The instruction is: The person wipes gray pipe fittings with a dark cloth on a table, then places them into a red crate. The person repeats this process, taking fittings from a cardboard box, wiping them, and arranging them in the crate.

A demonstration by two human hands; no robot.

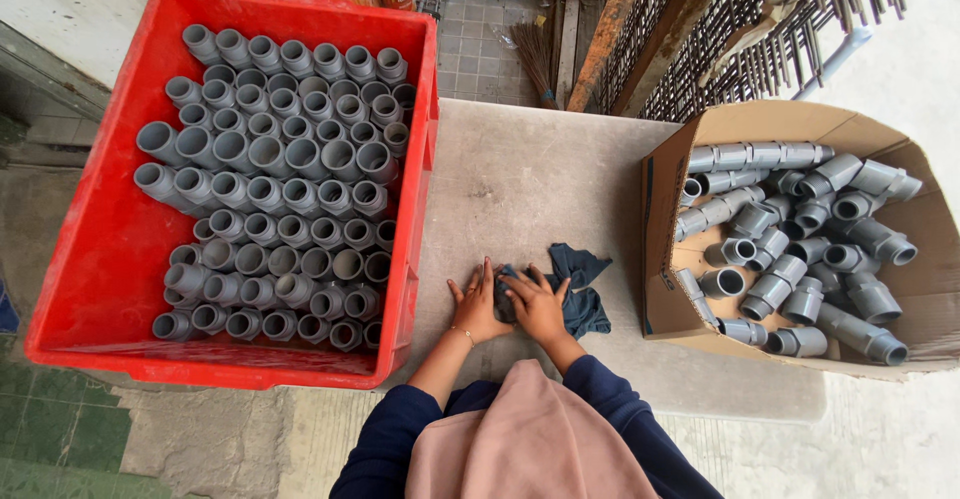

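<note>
A grey concrete table (540,174) stands on tiled floor (480,44) beside rusty rebar (740,29).

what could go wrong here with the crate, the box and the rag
The red crate appears to overhang the table's left edge, so a nudge might tip its grey pipe fittings out. The cardboard box has a bent front flap, and loose fittings could roll out. Both hands, left and right, press on the dark rag, which might snag.

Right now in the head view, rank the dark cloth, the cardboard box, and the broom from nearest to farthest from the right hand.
1. Dark cloth: under and touching the right hand.
2. Cardboard box: to its right, on the table.
3. Broom: beyond the table's far edge.
</note>
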